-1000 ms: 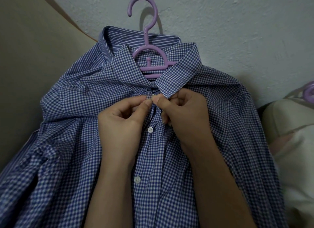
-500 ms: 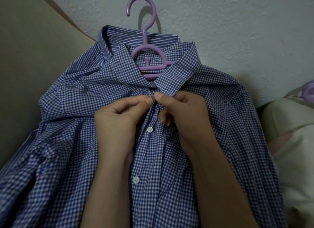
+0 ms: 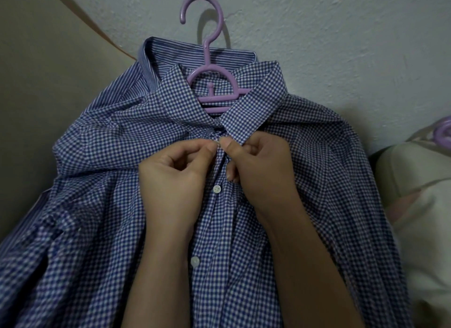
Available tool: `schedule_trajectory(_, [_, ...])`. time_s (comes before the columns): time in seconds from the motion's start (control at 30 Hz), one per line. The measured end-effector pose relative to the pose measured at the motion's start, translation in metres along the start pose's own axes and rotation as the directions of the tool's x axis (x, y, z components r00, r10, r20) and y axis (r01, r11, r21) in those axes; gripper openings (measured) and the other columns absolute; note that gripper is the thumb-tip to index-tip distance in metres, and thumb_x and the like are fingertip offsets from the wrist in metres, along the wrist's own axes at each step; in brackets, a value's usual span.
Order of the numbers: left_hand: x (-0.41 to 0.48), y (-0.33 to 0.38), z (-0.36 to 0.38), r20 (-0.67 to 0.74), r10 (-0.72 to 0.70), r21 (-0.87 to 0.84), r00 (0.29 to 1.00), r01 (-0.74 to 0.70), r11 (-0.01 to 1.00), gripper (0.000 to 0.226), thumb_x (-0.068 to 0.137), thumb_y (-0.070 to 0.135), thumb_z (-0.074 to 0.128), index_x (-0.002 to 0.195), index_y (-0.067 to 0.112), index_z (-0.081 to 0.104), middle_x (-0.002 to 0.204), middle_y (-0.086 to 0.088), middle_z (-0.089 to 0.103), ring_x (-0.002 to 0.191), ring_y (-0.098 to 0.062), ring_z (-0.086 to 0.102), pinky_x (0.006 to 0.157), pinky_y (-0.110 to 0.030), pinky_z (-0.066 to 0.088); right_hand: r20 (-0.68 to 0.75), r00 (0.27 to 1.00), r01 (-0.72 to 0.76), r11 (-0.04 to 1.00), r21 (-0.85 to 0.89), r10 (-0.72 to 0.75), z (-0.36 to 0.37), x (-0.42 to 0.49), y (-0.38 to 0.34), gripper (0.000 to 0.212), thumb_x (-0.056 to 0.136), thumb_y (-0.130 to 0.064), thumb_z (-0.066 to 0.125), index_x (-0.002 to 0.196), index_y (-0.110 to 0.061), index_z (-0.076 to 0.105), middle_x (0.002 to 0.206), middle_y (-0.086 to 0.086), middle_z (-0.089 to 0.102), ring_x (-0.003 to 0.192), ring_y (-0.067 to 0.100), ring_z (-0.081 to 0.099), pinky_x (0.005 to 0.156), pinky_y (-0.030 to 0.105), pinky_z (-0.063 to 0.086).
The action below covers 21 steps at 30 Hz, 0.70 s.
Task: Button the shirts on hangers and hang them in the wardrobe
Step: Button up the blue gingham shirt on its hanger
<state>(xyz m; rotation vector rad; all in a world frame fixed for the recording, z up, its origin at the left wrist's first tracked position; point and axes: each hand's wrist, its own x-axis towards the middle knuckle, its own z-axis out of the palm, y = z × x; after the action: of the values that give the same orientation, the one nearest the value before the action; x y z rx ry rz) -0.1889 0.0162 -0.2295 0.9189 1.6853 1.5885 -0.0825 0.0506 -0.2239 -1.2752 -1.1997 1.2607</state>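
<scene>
The checked shirt (image 3: pixel 317 205) lies spread on its purple hanger (image 3: pixel 212 93), over a striped shirt (image 3: pixel 156 66) whose collar shows at the far left, against the wall (image 3: pixel 341 34). Both hands meet just under the collar. The left hand (image 3: pixel 175 178) pinches the left edge of the front, and the right hand (image 3: pixel 263 169) pinches the right edge, so each grip is clamped on the cloth with the thumb tips almost touching. Little differs from half a second ago: the hands stay at the same spot (the thumbs perhaps a shade closer). The top button seems hidden between the thumbs, so whether it is through cannot be told. Two white buttons (image 3: pixel 216 188) nearer down the front are in plain view. A second hanger (image 3: pixel 443 132) and pale cloth (image 3: pixel 415 205) sit at the right edge.
</scene>
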Motion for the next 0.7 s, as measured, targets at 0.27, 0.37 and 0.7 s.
schedule_trajectory(0.27, [0.0008,-0.0048,0.0023,0.010,0.105,0.225,0.994,-0.104,0.969,0.010,0.091,0.022,0.073,0.081,0.025,0.075,0.068,0.007,0.069,0.062,-0.009,0.065,0.062,-0.034,0.057,-0.016,0.996,0.088,0.976,-0.197,-0.093,0.0068,-0.0005,0.0044,0.043,0.096,-0.021,0.062,0.060,-0.018,0.038,0.050,-0.007,0.050,0.048,0.012,0.046,0.049,0.035,0.044])
schedule_trajectory(0.37, [-0.0036,-0.0020,0.0039,0.022,0.167,0.279,0.986,-0.166,0.946,0.008,0.090,0.028,0.073,0.082,0.026,0.073,0.070,0.010,0.070,0.064,-0.009,0.068,0.062,-0.039,0.061,-0.035,0.989,0.132,0.962,-0.239,-0.145,0.0071,-0.0002,0.0054,0.042,0.095,-0.020,0.063,0.060,-0.021,0.040,0.045,-0.019,0.050,0.042,0.002,0.045,0.045,0.017,0.035])
schedule_trajectory(0.7, [0.0034,-0.0083,-0.0018,0.023,0.100,0.181,0.995,-0.103,0.978,0.009,0.090,0.021,0.074,0.082,0.023,0.076,0.069,0.007,0.068,0.064,-0.005,0.062,0.064,-0.028,0.052,-0.033,0.978,0.189,0.943,-0.275,-0.205,0.0084,-0.0003,0.0074,0.037,0.096,-0.021,0.062,0.063,-0.021,0.044,0.051,-0.012,0.044,0.046,0.002,0.044,0.048,0.017,0.036])
